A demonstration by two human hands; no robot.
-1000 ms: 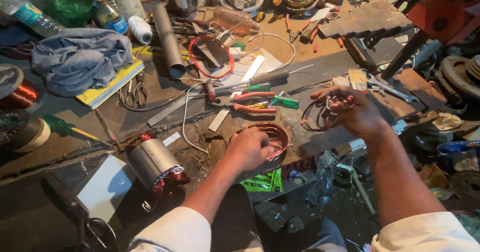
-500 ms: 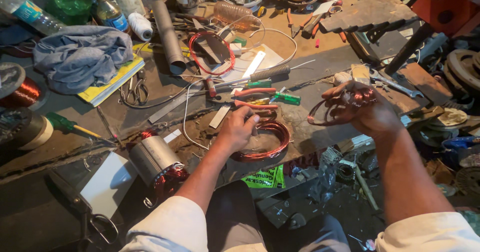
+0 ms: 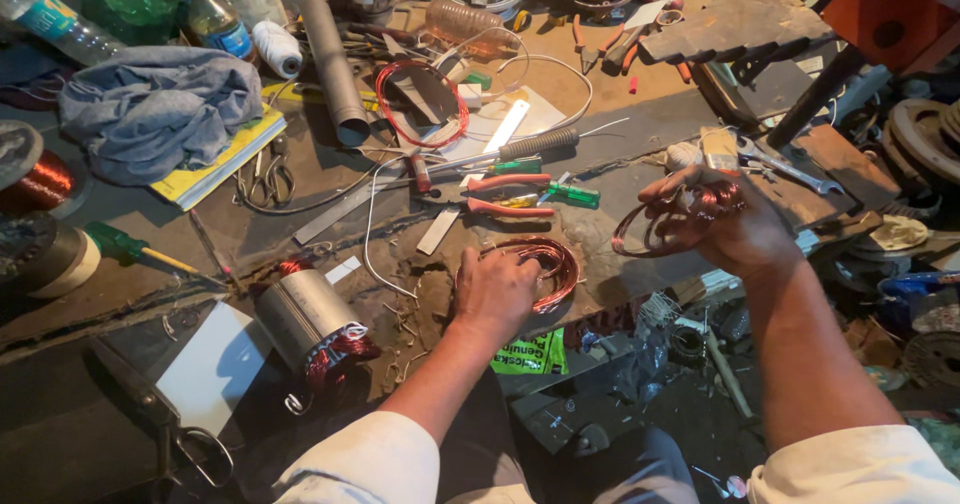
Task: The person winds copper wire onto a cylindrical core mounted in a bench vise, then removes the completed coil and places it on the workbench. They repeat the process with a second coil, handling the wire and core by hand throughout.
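Observation:
My left hand (image 3: pixel 495 289) rests palm down on a flat copper wire coil (image 3: pixel 548 264) that lies on the dirty workbench (image 3: pixel 250 234). Its fingers press the coil's left side. My right hand (image 3: pixel 735 226) is raised at the right, above the bench edge, and grips a bundle of copper wire loops (image 3: pixel 665 222) that hang from its fingers toward the left. To the left of my left arm lies a grey motor stator (image 3: pixel 305 319) with red copper windings at its ends.
Red-handled pliers (image 3: pixel 495 196), a green screwdriver (image 3: pixel 572 194), a red wire ring (image 3: pixel 420 104), a grey pipe (image 3: pixel 335 69), scissors (image 3: pixel 265 179), a blue cloth (image 3: pixel 155 109) and bottles (image 3: pixel 215 19) crowd the bench. A spanner (image 3: pixel 785 169) lies right. Machine parts sit on the floor at right.
My right hand has lifted its wire bundle up and slightly right. My left hand has stayed on the flat coil. The camera view has shifted a little.

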